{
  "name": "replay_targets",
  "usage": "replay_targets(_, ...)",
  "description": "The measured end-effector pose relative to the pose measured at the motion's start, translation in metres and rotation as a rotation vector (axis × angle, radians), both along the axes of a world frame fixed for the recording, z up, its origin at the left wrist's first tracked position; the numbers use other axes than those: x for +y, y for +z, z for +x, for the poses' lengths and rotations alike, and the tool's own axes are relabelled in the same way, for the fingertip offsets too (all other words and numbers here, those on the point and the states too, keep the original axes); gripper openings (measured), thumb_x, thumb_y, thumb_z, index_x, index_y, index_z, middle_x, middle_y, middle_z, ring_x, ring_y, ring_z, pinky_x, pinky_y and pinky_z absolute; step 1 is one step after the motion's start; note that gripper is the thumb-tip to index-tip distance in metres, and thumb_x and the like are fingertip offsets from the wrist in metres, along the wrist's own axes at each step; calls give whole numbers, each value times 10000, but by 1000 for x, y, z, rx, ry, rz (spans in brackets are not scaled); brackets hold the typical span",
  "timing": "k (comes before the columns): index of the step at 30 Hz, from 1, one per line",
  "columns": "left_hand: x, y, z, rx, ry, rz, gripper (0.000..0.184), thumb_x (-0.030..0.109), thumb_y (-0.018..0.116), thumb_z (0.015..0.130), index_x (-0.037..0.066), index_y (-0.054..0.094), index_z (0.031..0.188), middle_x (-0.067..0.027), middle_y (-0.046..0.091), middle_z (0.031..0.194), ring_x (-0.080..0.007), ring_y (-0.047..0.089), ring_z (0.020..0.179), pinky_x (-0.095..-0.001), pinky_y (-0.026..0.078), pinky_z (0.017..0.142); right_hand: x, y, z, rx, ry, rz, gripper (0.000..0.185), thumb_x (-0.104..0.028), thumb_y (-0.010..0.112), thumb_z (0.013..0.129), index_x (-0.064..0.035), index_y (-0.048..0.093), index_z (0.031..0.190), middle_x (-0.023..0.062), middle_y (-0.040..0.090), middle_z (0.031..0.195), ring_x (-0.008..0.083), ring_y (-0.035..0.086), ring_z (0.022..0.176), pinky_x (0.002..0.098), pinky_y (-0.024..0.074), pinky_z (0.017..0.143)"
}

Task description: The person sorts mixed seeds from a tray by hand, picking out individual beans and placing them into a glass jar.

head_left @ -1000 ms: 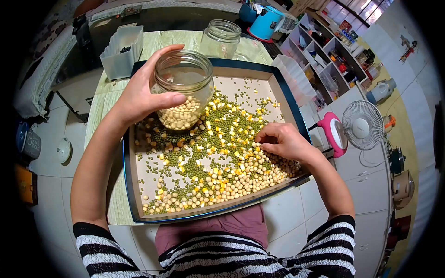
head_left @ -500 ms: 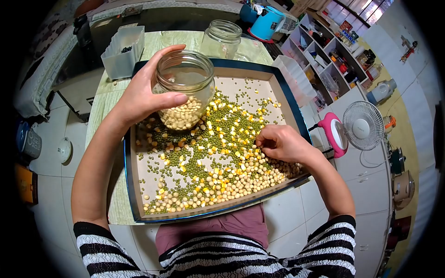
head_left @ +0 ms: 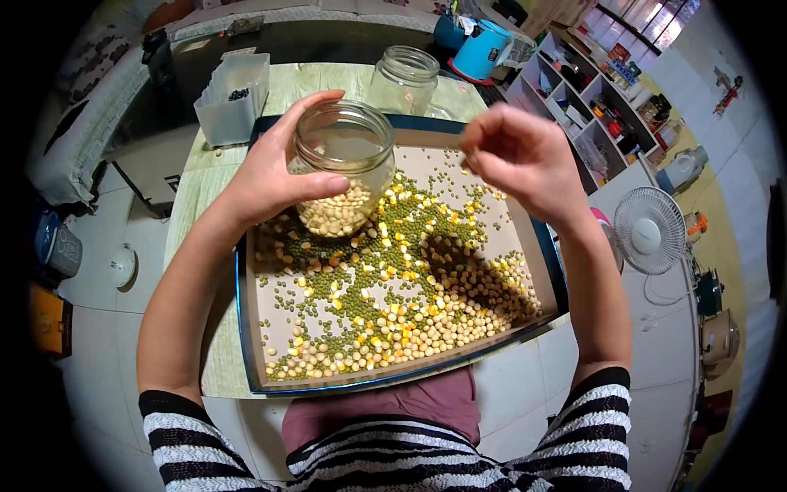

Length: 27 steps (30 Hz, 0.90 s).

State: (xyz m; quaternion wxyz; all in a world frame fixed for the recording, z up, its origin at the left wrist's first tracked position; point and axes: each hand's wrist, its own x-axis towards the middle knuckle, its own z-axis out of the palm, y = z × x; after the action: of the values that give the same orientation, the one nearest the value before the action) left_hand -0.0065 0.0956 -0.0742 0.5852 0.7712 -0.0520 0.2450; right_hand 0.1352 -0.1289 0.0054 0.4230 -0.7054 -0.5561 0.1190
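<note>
My left hand [head_left: 275,180] is wrapped round an open glass jar [head_left: 361,170], thumb across its front. Pale soybeans [head_left: 334,213] fill the jar's lower part. It is held just above the far left part of a shallow box [head_left: 243,303]. Green mung beans [head_left: 361,283], yellow corn kernels and soybeans [head_left: 430,328] lie mixed on the box's floor, with soybeans thickest along the near side. Over the box's far right corner my right hand [head_left: 525,164] is raised, its fingers curled together. Blur hides what, if anything, they hold. Its shadow falls on the beans below.
Behind the box stands a second glass jar [head_left: 406,86] on the table [head_left: 201,193]. A translucent container [head_left: 229,119] with dark beans is at the table's far left. Further off are a blue kettle [head_left: 482,53], a shelf unit [head_left: 566,90] and a fan [head_left: 648,230].
My right hand has risen from the beans at the box's right side, up and away toward the far right corner. My left hand still grips the jar. The whole view has shifted slightly.
</note>
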Motion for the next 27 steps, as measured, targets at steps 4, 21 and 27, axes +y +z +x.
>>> replay_targets(4,-1,0,0,7,-26,-35,894,299,782,601,31,316,1316,-147,443,1242,-217,421,1177,-339,306,1013,54,2,-12,-100,102,230,151,-6,548,696,29,603,831,55,608,677,78,570,637,225,472,594)
replay_targets(21,0,-3,2,-27,4,18,881,334,774,591,28,348,1299,-146,460,1230,-221,453,1148,-335,318,1005,-48,-59,-5,-169,-107,-453,166,-24,648,695,-19,615,857,50,610,779,123,593,696,253,484,640)
replay_targets(27,-1,-2,2,44,57,51,950,459,711,553,76,326,1333,-103,441,1257,-222,400,1200,-398,262,1028,-59,-76,-10,-168,-55,-460,186,-61,647,676,-24,613,855,97,596,768,200,600,688,307,482,630)
